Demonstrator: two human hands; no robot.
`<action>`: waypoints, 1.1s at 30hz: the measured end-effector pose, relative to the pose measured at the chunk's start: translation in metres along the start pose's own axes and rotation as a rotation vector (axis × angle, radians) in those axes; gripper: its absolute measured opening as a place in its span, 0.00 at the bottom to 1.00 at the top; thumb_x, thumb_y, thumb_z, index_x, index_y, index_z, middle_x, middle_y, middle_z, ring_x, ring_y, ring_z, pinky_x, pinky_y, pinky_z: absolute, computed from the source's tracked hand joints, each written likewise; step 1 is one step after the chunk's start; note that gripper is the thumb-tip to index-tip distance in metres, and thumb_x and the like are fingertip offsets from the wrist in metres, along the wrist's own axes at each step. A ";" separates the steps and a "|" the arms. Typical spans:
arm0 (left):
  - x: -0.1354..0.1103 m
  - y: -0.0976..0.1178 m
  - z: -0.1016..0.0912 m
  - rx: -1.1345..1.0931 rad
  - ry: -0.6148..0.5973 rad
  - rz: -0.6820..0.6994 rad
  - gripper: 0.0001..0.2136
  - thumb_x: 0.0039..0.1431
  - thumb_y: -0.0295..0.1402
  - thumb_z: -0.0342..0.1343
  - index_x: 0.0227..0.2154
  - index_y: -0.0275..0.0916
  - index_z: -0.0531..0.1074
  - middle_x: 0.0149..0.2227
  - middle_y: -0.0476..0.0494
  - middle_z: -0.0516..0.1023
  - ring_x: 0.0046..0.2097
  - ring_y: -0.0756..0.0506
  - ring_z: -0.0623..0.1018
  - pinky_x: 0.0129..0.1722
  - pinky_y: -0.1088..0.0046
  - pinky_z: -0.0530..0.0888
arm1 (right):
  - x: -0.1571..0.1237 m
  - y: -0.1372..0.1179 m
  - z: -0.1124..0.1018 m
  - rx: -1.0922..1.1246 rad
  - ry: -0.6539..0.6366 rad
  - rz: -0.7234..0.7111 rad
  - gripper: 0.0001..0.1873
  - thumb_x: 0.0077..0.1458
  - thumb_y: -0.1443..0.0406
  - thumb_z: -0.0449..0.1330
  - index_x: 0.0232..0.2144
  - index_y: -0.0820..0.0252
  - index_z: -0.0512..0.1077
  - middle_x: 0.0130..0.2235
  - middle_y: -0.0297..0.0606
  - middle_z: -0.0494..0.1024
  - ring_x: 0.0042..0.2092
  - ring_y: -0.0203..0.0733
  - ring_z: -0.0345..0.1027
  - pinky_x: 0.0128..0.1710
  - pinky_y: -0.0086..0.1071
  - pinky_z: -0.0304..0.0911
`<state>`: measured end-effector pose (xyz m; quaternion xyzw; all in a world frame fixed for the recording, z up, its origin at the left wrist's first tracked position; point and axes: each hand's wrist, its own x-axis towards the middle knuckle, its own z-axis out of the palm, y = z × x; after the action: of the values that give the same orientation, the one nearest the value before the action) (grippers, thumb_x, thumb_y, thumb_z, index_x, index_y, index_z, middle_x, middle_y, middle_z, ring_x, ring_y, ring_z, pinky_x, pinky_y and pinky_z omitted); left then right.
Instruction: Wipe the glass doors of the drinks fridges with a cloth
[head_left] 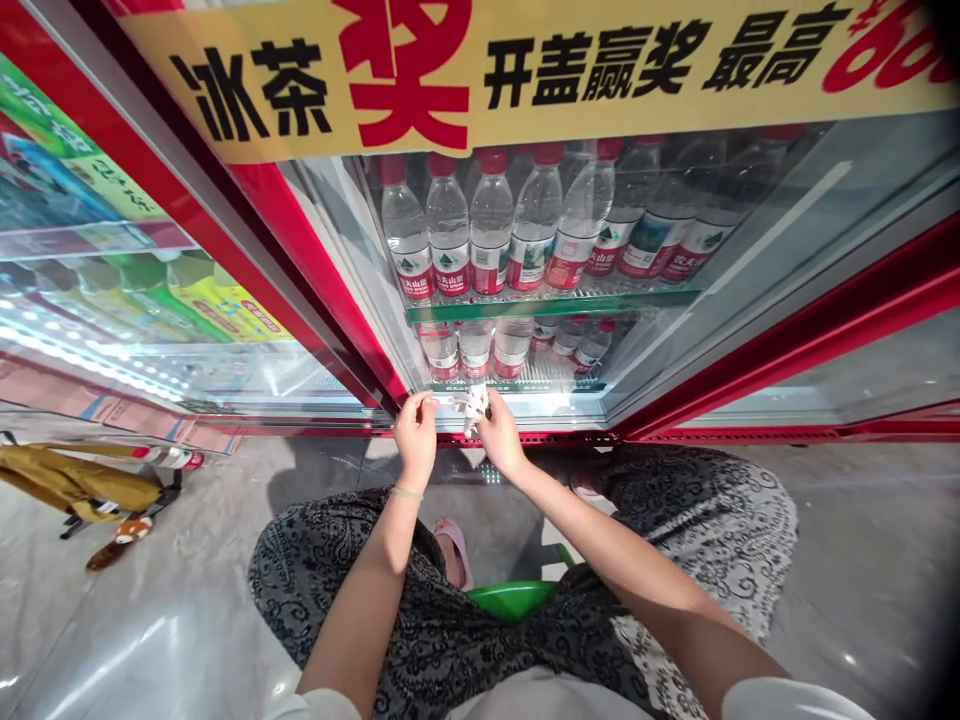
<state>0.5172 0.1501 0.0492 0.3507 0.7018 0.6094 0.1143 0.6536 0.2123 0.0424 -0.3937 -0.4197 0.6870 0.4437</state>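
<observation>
In the head view, my right hand [501, 435] is closed on a crumpled white bundle [475, 402], thin and folded like paper or tissue; its exact kind does not show. My left hand [415, 437] is a little to the left, thumb and fingertips pinched together. Whatever sits in that pinch is too small to name. Both hands are held low in front of a red-framed drinks fridge. Behind them, rows of red-capped water bottles [491, 225] stand on its shelves.
A yellow banner [517, 75] crosses the fridge's upper part. Another section with coloured drinks [217, 305] is at left. A mustard bag [82, 482], a plush toy [135, 529] and a bottle [166, 457] lie on the floor. Something green, like a stool [514, 600], shows between my legs.
</observation>
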 end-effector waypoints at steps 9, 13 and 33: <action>0.011 0.011 -0.008 -0.122 0.124 -0.099 0.13 0.68 0.42 0.51 0.43 0.38 0.74 0.36 0.43 0.82 0.41 0.47 0.83 0.46 0.68 0.81 | 0.050 0.007 -0.051 -0.606 -0.638 -0.354 0.16 0.51 0.67 0.68 0.45 0.54 0.80 0.49 0.43 0.83 0.50 0.46 0.75 0.61 0.47 0.65; 0.009 0.008 -0.011 -0.087 0.128 -0.089 0.13 0.68 0.42 0.51 0.44 0.39 0.75 0.36 0.44 0.82 0.40 0.47 0.83 0.46 0.67 0.80 | 0.059 0.032 -0.067 -0.591 -0.650 -0.317 0.11 0.47 0.70 0.65 0.36 0.56 0.80 0.40 0.43 0.85 0.42 0.45 0.76 0.47 0.39 0.72; 0.015 -0.015 -0.032 -0.188 0.253 -0.259 0.11 0.67 0.37 0.51 0.45 0.38 0.73 0.38 0.43 0.80 0.42 0.48 0.82 0.45 0.70 0.79 | 0.065 0.059 -0.017 -1.107 -0.853 -0.949 0.17 0.56 0.74 0.57 0.44 0.54 0.79 0.47 0.39 0.83 0.46 0.41 0.74 0.41 0.34 0.69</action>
<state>0.4821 0.1349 0.0466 0.1661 0.6897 0.6918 0.1347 0.6335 0.2620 -0.0293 -0.0433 -0.9482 0.2126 0.2319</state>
